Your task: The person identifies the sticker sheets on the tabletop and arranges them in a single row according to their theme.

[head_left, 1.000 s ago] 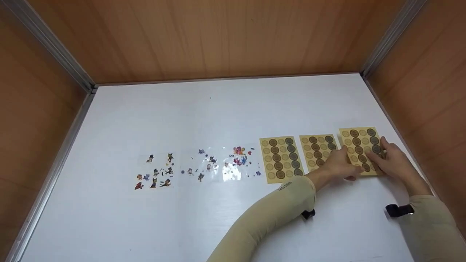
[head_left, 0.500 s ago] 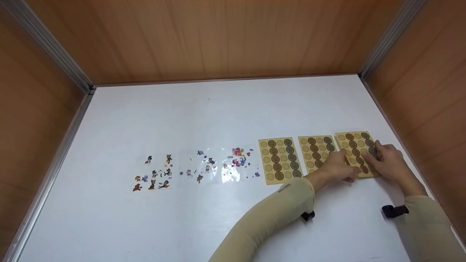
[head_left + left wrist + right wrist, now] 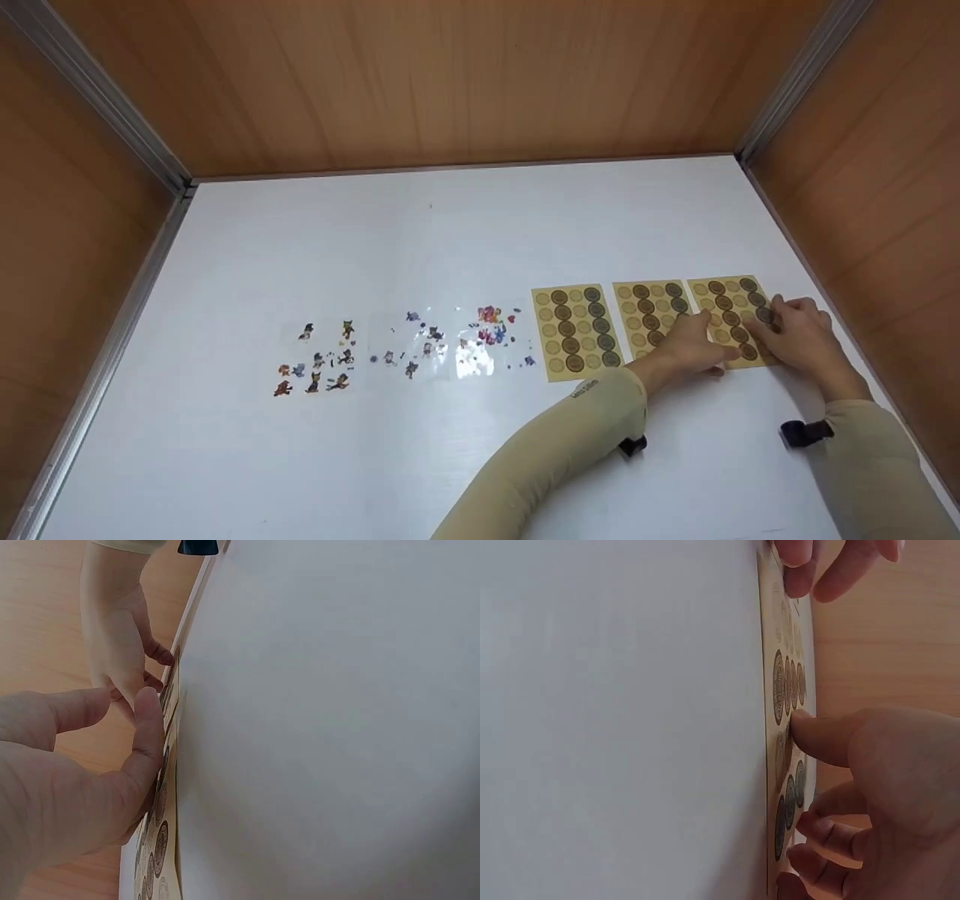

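Observation:
At the right end of a row, a tan sticker sheet with rows of round seals lies on the white table. My right hand holds its right edge; in the right wrist view the thumb rests on the seals while the fingers curl at the edge. Over the sheet's left side, my left hand has its fingers loosely extended, fingertips right at the paper. The left forearm crosses in front of the middle sticker sheet and partly hides it. A third tan sheet lies left of that.
Three clear sheets with small colourful character stickers continue the row leftward: a near one, a middle one and a far-left one. Wooden panels wall the table at the back and both sides.
The right-hand sticker sheet has shifted left and a little toward me, coming down flat beside the middle sheet. My right hand moved left with it; the left hand stayed nearly in place.

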Demonstrator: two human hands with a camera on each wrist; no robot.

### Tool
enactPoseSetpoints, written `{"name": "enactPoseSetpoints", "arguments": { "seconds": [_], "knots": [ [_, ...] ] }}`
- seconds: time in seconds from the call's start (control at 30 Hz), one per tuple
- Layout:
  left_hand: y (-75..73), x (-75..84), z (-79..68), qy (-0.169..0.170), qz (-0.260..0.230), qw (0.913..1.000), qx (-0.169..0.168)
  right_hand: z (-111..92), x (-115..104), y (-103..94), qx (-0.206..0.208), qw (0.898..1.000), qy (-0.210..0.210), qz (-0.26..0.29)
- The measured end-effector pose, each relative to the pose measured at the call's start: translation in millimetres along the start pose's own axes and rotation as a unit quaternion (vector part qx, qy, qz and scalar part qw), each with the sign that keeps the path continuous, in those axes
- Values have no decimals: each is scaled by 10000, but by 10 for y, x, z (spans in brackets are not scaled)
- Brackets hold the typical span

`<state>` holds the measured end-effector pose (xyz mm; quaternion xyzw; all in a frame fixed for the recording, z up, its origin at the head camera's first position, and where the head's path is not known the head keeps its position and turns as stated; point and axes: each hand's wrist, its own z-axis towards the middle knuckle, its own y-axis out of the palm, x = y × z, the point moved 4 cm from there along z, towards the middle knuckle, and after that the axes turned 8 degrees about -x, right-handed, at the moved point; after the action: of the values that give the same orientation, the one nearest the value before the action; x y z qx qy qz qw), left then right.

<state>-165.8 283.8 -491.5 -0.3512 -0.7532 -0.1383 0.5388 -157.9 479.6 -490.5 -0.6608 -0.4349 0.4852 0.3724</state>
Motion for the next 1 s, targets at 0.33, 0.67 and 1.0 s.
{"name": "enactPoseSetpoints", "arguments": {
  "seconds": [0.33, 0.67, 1.0],
  "knots": [
    [-179, 51, -410, 1576, 4159, 8926, -741, -161, -464, 52, -183, 9953, -945, -142],
    [-845, -435, -1493, 1069, 6132, 7815, -428, -212, -749, 148, -482, 9836, -1647, -557],
    [-1668, -889, -2220, 1519, 5629, 8110, 478, -164, -953, 57, -34, 9755, -2180, -312]
  ]
}}
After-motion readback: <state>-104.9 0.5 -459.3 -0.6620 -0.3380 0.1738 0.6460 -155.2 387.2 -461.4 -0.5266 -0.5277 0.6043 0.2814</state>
